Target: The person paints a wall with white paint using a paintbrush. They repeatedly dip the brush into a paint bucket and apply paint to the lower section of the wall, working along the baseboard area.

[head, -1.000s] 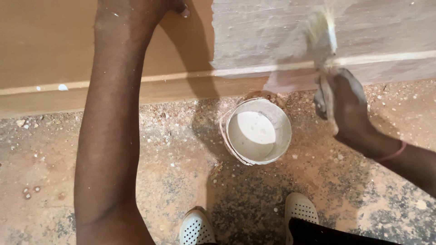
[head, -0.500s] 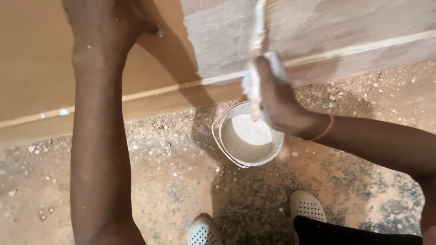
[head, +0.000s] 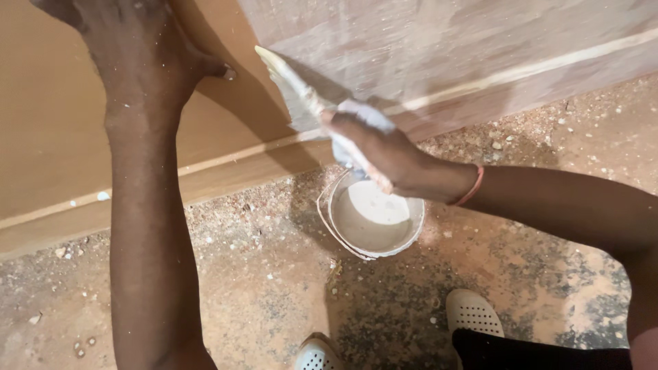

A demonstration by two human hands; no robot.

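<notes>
A wooden board [head: 55, 123] stands on edge along the floor; its right part [head: 439, 41] is smeared with whitish coating, its left part is bare brown. My left hand [head: 144, 48] presses flat against the bare part near the top. A paint-laden brush [head: 301, 96] with pale bristles is gripped in my right hand [head: 380, 154], the bristles touching the board at the edge of the coated area. Just below that hand a small white bucket [head: 373, 250] of white liquid sits on the floor.
The floor [head: 260, 301] is gritty, strewn with sawdust and small chips. My two white perforated shoes [head: 473, 312] show at the bottom edge, close to the bucket. A thin red band circles my right wrist [head: 471, 188].
My right hand has swept the brush leftward along the board, from the right side to above the bucket. The view has shifted right and closer. The left hand stays pressed on the board.
</notes>
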